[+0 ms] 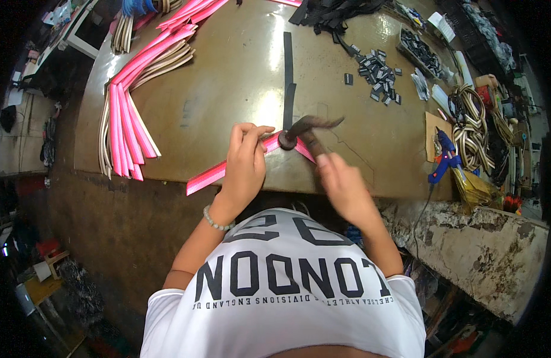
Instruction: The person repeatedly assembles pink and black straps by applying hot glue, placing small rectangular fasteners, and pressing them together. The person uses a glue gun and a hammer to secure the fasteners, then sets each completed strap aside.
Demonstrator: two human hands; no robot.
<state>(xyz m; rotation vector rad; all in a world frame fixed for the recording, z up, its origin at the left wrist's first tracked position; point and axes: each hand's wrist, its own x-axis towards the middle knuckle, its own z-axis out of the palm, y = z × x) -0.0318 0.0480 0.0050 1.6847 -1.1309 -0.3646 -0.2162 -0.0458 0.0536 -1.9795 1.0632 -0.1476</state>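
Observation:
A claw hammer (312,144) is in my right hand (346,190), whose fingers are closed round its handle. Its round face is down on a shiny pink strip (207,176) that bends into an upside-down V near the table's front edge. My left hand (245,158) lies on the strip's left arm just beside the hammer head, with its fingers curled and pinching at the strip. From the bend, a black strap (288,83) runs straight away from me. The hammer head hides the spot where strap and strip meet.
Bundled pink and cream strips (126,119) lie on the table (227,83) at left. At right are small black pieces (380,74), a filled tray (420,51), coiled cream cord (472,125) and a blue glue gun (446,156) with a trailing cable. Black straps (335,15) heap up at the back.

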